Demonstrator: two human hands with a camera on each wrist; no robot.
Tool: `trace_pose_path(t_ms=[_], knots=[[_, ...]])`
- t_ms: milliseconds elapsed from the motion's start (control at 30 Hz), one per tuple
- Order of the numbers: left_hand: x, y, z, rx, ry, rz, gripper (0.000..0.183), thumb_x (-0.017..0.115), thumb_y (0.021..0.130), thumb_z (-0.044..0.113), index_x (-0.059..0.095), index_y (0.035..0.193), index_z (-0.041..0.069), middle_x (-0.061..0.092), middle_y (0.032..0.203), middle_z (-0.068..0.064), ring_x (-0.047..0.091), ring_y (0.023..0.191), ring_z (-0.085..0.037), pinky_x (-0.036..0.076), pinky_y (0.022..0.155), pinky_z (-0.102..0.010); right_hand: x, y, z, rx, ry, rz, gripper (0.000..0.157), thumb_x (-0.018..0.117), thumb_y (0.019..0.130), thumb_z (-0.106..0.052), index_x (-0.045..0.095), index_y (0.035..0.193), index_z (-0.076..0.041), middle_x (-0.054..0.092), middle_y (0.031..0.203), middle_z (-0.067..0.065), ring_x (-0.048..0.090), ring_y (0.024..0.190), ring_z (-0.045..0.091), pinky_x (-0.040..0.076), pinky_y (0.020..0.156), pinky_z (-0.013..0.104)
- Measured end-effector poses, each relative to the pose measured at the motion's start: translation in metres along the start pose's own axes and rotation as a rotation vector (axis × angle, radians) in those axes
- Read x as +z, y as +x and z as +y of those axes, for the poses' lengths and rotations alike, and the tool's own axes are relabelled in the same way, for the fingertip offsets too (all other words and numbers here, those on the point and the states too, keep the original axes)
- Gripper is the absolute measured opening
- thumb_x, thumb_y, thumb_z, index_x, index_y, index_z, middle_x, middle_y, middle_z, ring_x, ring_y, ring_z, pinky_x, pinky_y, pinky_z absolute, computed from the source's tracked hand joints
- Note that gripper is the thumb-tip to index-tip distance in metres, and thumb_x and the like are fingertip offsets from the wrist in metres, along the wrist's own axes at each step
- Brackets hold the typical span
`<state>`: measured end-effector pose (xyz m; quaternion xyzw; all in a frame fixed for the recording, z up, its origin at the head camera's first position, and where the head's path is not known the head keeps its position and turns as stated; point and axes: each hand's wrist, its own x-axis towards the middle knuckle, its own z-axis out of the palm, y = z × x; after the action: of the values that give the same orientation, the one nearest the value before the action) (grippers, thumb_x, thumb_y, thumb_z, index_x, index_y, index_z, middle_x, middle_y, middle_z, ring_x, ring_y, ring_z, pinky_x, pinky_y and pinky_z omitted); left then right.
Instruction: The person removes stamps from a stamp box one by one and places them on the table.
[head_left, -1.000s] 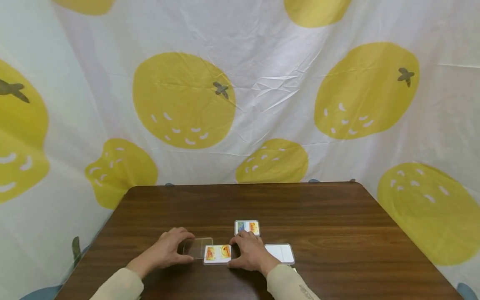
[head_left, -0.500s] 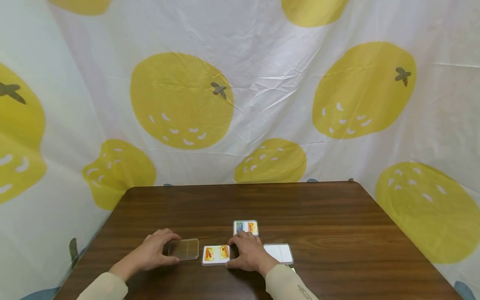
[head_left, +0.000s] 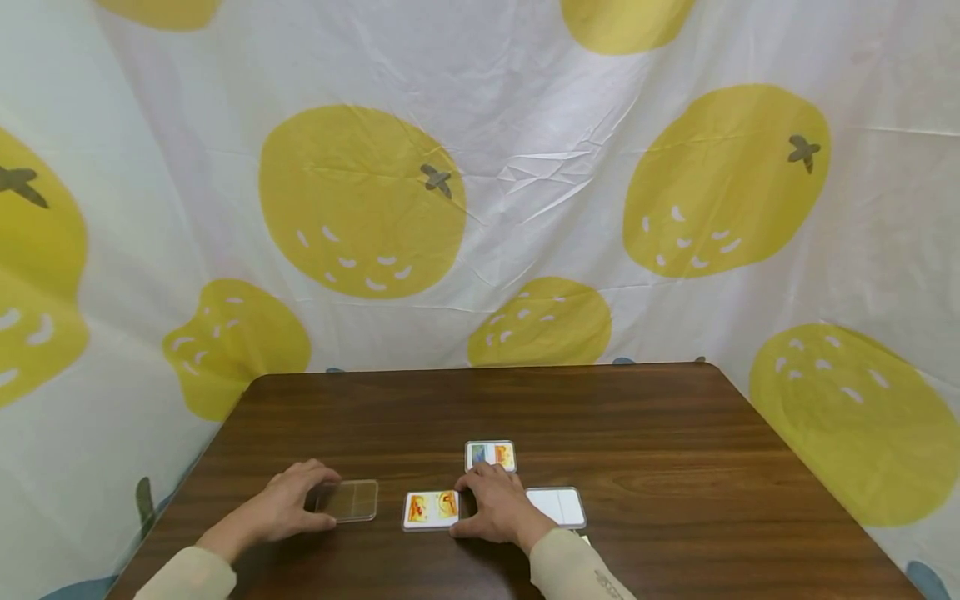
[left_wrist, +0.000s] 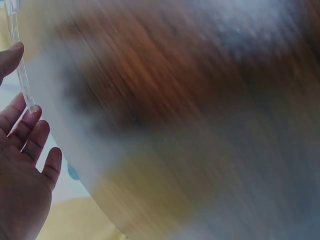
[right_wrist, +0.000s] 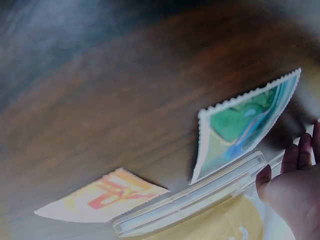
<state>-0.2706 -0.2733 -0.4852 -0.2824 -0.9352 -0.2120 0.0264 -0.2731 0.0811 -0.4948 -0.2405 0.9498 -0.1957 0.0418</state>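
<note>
My left hand (head_left: 287, 505) pinches a clear plastic lid (head_left: 356, 501) at its left end, between thumb and fingers. In the left wrist view the lid (left_wrist: 23, 75) shows edge-on. To its right lies a flat clear case (head_left: 431, 510) with two orange-and-yellow stamps on a white insert. My right hand (head_left: 501, 505) grips the right end of this case, thumb at the near edge and fingers at the far edge. The right wrist view has a case (right_wrist: 190, 195) edge-on beside that hand. A green-blue stamp (right_wrist: 245, 122) and an orange stamp (right_wrist: 102, 199) lie loose on the table there.
Behind the right hand lies another case (head_left: 491, 455) with a blue-green and an orange stamp. A case with a blank white insert (head_left: 558, 507) is partly covered by the right hand. A pale scrap (head_left: 587, 541) peeks out by the right sleeve. The brown wooden table (head_left: 637, 433) meets a lemon-print cloth.
My left hand has moved left with the clear lid, away from the stamp case, so a gap of table now shows between them. My right hand has stayed at the case.
</note>
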Motion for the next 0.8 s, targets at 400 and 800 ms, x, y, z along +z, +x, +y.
trace_pose_path(t_ms=[400, 800], knots=[[-0.0039, -0.0058, -0.0046, -0.03, 0.015, -0.016, 0.054, 0.086, 0.073, 0.035, 0.065, 0.115, 0.008, 0.059, 0.11, 0.0, 0.053, 0.103, -0.028, 0.042, 0.079, -0.053, 0.0002, -0.0011, -0.0003, 0.001, -0.001, -0.004, 0.053, 0.08, 0.077, -0.051, 0.065, 0.118, -0.021, 0.054, 0.124, 0.001, 0.048, 0.12, 0.028, 0.034, 0.101, 0.053], [-0.0028, -0.0041, -0.0056, -0.105, 0.044, -0.036, 0.059, 0.087, 0.068, 0.032, 0.064, 0.118, 0.009, 0.058, 0.109, 0.0, 0.053, 0.106, -0.032, 0.042, 0.082, -0.056, 0.0004, -0.0019, -0.0011, -0.021, -0.022, 0.03, 0.052, 0.081, 0.075, -0.05, 0.064, 0.115, -0.02, 0.055, 0.123, 0.002, 0.049, 0.12, 0.03, 0.035, 0.1, 0.054]])
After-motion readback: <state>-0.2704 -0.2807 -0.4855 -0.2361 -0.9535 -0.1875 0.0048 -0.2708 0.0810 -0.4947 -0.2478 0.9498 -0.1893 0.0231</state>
